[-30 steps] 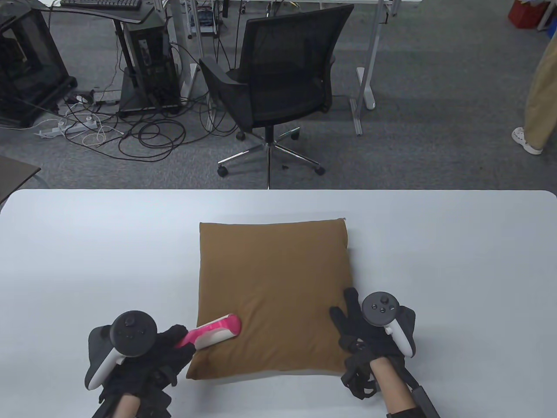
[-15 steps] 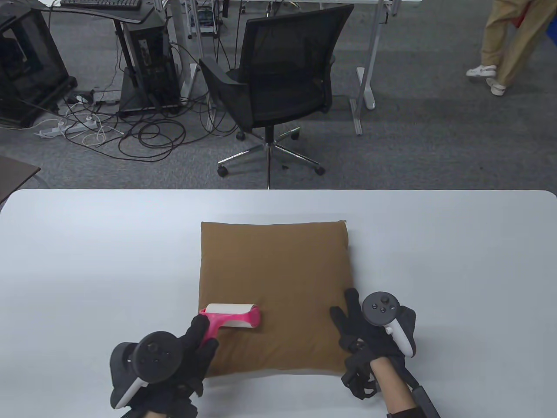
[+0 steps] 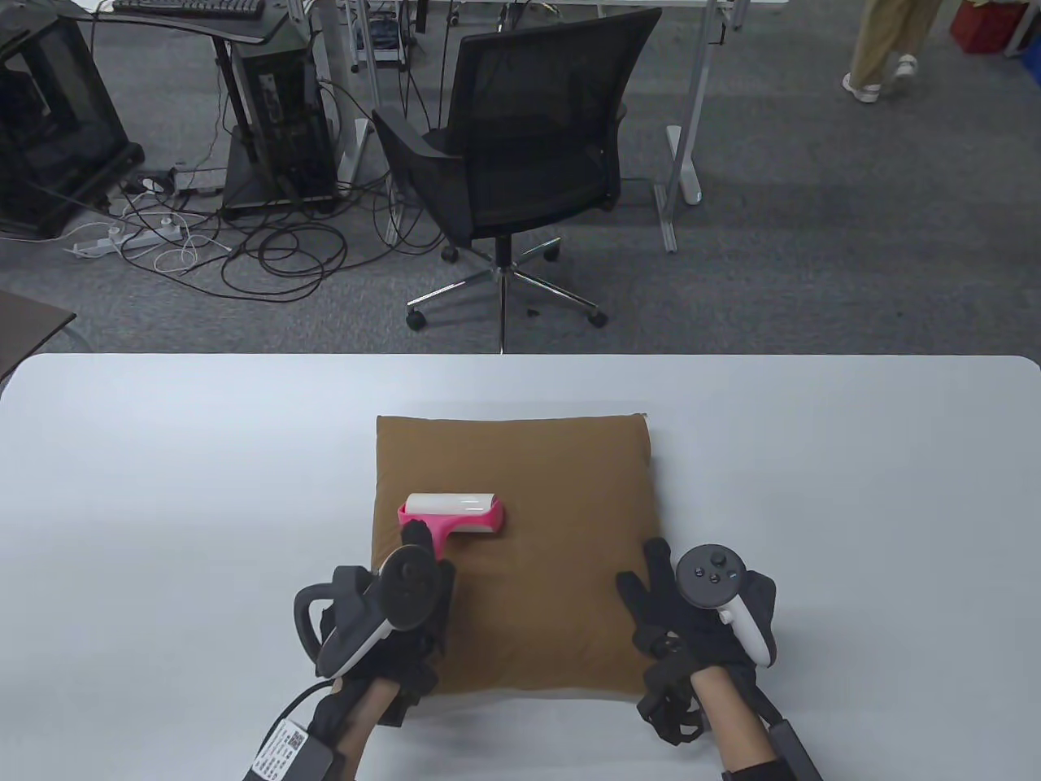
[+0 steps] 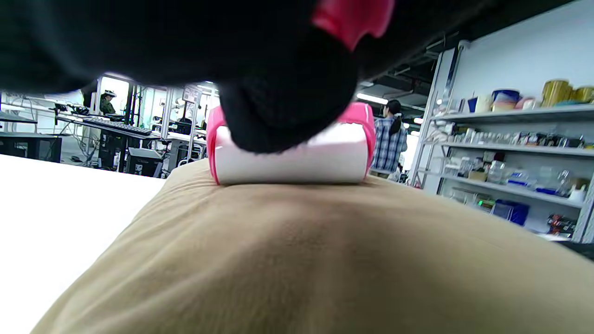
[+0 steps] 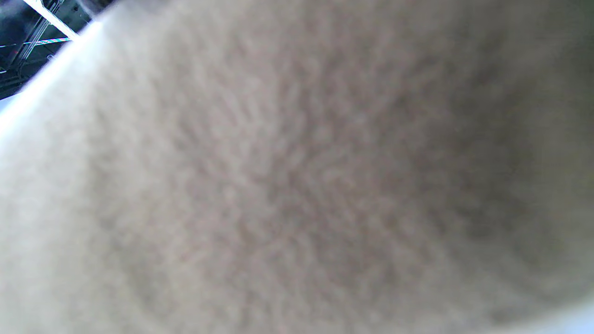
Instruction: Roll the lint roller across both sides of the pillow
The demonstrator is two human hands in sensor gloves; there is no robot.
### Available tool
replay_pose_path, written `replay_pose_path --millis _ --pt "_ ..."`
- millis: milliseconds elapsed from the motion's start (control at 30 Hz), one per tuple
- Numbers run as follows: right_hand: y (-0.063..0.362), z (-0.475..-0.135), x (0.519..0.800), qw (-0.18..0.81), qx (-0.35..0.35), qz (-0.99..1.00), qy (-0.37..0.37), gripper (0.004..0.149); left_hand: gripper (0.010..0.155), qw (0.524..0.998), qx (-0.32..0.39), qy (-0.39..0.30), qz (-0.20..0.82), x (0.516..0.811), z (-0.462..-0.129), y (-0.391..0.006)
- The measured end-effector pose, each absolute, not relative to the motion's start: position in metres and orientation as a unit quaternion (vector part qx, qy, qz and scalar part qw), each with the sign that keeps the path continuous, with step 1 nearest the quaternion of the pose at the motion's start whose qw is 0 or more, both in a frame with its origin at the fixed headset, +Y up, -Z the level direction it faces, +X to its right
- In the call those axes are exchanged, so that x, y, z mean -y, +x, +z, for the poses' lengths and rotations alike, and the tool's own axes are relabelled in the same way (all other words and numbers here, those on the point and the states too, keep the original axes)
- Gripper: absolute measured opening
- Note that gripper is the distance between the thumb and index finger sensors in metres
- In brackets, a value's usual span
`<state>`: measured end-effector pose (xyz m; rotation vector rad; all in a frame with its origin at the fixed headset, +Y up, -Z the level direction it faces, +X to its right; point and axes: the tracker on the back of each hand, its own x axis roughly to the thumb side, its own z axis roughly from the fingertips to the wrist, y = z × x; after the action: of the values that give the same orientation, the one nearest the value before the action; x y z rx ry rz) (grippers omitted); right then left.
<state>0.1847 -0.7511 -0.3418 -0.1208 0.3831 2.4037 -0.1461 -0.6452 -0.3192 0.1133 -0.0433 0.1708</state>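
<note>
The table view is bright and sharp, with soft, even light from above. The pillow (image 3: 512,553) drops a thin grey shadow on the table (image 3: 163,488) along its near edge. In the left wrist view the black fingers (image 4: 287,93) fill the top, very close and blurry; the table to their left glares pure white, and the shelves (image 4: 515,153) to the right bend a little at the edge. The right wrist view is all blur, with a white streak of glare in its top left corner.

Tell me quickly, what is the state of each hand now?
Left hand: grips the lint roller on the pillow.
Right hand: open, fingers resting on the pillow.
</note>
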Motion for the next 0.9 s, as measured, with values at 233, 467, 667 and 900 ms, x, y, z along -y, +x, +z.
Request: replay_pose_path --millis 233,467,667,900 --pt "0.184 -0.344 0.750 0.346 -0.151 0.925 -0.046 0.072 0.065 0.998 -0.036 0.013 0.051 0.653 -0.363 -0.135" --pt "0.183 -0.345 0.750 0.346 -0.151 0.925 -0.045 0.072 0.068 0.992 -0.083 -0.057 0.078 0.666 -0.388 -0.135" --pt "0.184 -0.346 0.749 0.346 -0.153 0.925 -0.044 0.072 0.068 0.994 -0.036 -0.032 0.097 0.664 -0.376 -0.139" --pt "0.192 -0.347 0.749 0.379 -0.169 0.909 -0.045 0.073 0.069 0.995 0.015 0.024 0.094 0.655 -0.336 -0.141"
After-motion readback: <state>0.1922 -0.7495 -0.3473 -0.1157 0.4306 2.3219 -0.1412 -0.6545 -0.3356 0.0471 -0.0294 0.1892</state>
